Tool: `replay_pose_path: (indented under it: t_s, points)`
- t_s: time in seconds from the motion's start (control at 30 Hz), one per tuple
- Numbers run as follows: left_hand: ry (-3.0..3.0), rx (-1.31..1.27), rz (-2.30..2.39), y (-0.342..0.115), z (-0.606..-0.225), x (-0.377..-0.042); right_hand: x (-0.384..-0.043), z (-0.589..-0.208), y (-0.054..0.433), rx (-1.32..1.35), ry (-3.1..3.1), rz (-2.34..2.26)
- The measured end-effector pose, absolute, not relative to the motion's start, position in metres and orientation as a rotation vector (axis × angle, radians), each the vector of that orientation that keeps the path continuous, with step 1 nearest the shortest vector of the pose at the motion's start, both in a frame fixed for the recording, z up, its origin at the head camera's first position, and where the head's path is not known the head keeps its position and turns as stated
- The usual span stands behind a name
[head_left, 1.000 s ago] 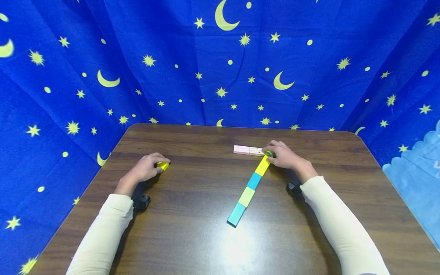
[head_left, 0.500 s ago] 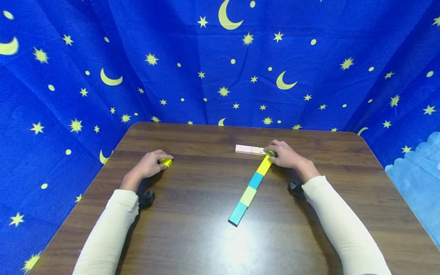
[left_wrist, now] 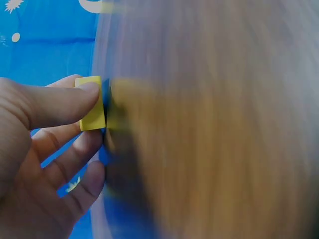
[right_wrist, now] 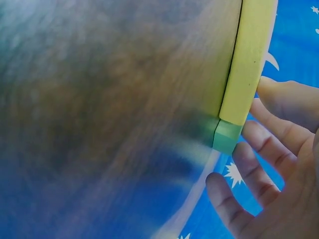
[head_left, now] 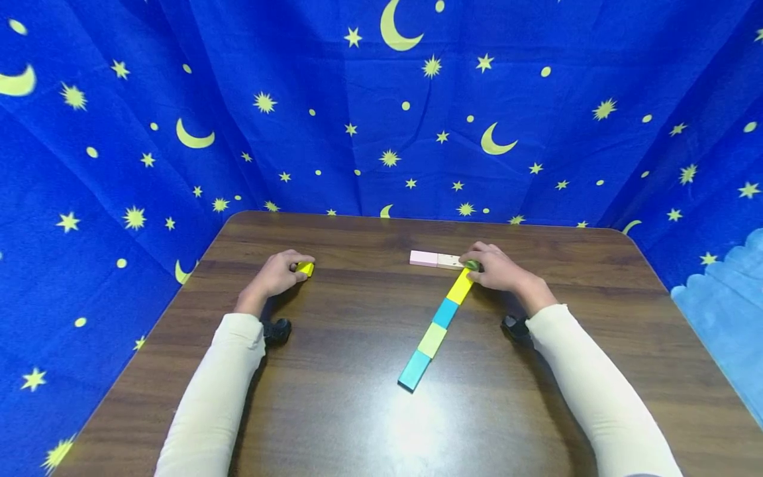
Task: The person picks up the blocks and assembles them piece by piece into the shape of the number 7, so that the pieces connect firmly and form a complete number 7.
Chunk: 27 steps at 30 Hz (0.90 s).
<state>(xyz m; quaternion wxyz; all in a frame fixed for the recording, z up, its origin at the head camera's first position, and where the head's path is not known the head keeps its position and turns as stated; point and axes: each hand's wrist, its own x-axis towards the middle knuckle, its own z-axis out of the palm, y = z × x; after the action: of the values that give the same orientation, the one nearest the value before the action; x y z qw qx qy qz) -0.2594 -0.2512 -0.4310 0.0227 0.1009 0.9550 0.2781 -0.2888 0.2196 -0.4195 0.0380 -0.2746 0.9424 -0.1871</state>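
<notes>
My left hand pinches a yellow block between thumb and fingers at the left of the table. In the left wrist view the thumb lies across the face of that yellow block, with the other fingers behind and below. My right hand holds a small green block, partly covered by its fingers, at the far end of a slanting row. In the right wrist view the green block adjoins a yellow block, the thumb beside the yellow one and fingertips at the green one.
Toward me from the yellow row block run a blue block, a light green block and a teal block. A pink block and a spotted cream block extend left from the corner. A blue curtain surrounds the wooden table.
My left hand has moved right and slightly away from me with the yellow block in its grip. The right hand and the row of blocks stay in place.
</notes>
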Motion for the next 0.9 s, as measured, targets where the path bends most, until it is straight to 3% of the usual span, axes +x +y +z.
replay_pose_path:
  t_s: [0.63,0.9]
  points:
    - [2.994,0.225,0.98,-0.201,-0.434,-0.283,-0.289,-0.419,0.221,-0.813,2.884,-0.588]
    - [2.978,0.24,1.052,-0.161,-0.437,-0.289,-0.289,-0.421,0.22,-0.832,2.88,-0.591]
